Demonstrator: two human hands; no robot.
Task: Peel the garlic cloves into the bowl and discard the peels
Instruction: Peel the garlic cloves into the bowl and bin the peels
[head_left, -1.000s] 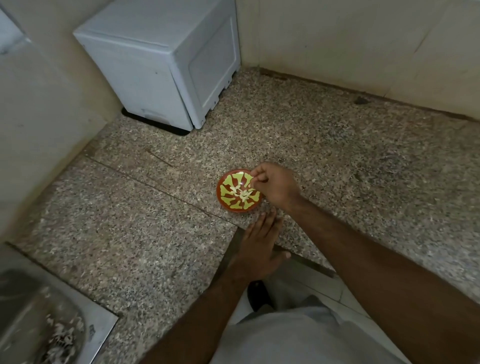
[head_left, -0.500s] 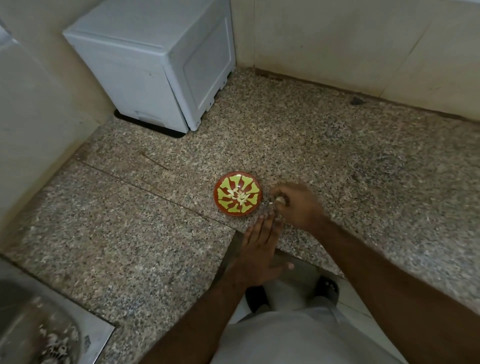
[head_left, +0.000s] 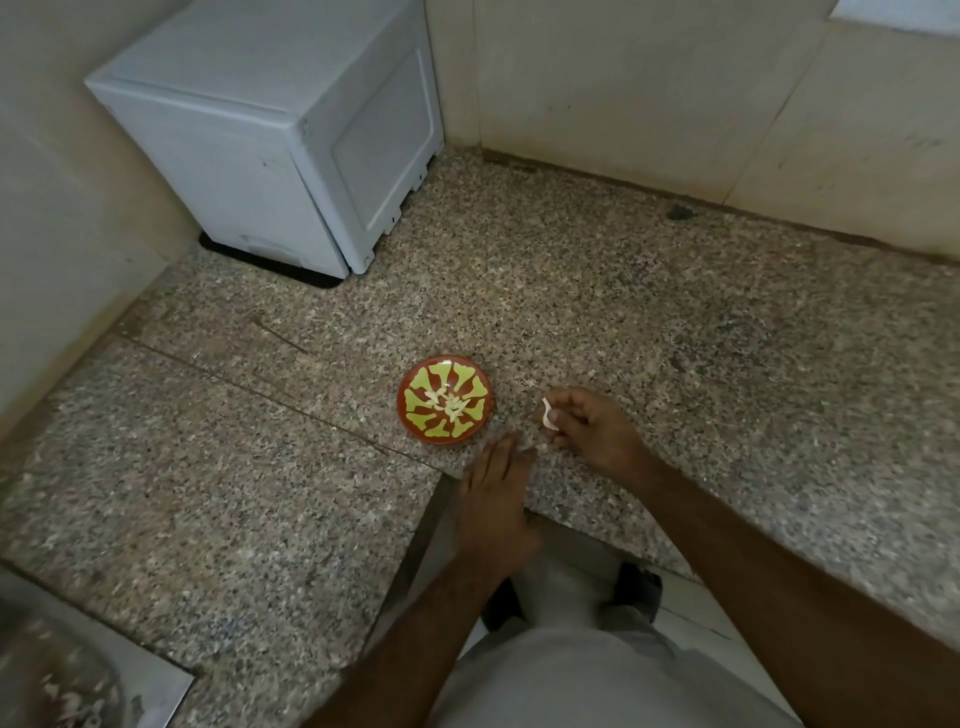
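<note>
A small red bowl (head_left: 415, 421) with a yellow-green pattern sits on the speckled granite counter (head_left: 260, 493); several pale peeled garlic cloves (head_left: 448, 404) lie in its middle. Just right of the bowl, my right hand (head_left: 592, 434) pinches a pale curled garlic piece (head_left: 547, 420) between thumb and fingers, low over the counter. My left hand (head_left: 496, 512) lies flat with straight fingers on the counter's front edge, below the bowl and close to the right hand. A small pale scrap (head_left: 542, 446) lies on the counter between the two hands.
A white boxy appliance (head_left: 270, 135) stands at the back left corner against the tiled wall. A steel sink (head_left: 78, 680) with white scraps in it is at the bottom left. The counter edge steps inward in front of my body.
My right hand left the bowl, moved right and down to the counter, and now holds a pale garlic piece. The left hand stayed flat at the counter edge.
</note>
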